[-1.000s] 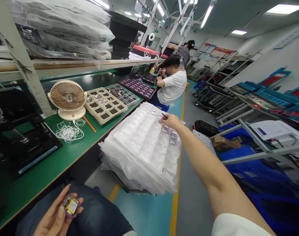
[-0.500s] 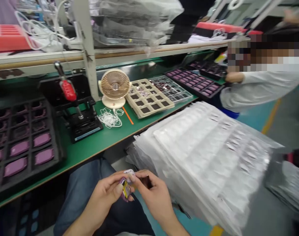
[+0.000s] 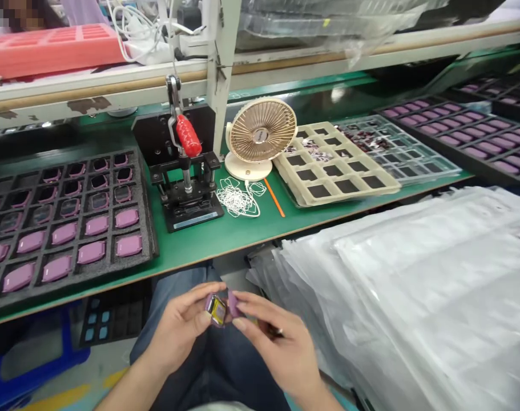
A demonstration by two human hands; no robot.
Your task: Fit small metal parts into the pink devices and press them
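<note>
Over my lap, my left hand (image 3: 180, 331) and my right hand (image 3: 277, 348) both pinch a small purple watch case (image 3: 220, 306) with a yellow part showing inside it. A small dark piece sits under the fingers of my right hand; I cannot make out what it is. Ahead on the green bench (image 3: 242, 234) stands a black hand press (image 3: 185, 171) with a red handle. Left of it lies a black foam tray (image 3: 67, 217) holding several purple cases.
A beige desk fan (image 3: 260, 137) and a coil of white cord (image 3: 238, 200) sit behind an orange stick. A beige tray (image 3: 332, 171), a clear tray (image 3: 396, 148) and black trays (image 3: 465, 125) follow to the right. Stacked clear plastic trays (image 3: 414, 285) rise at my right.
My right hand came back from the plastic stack to the purple case in my left hand. My view swung left from the aisle to the bench.
</note>
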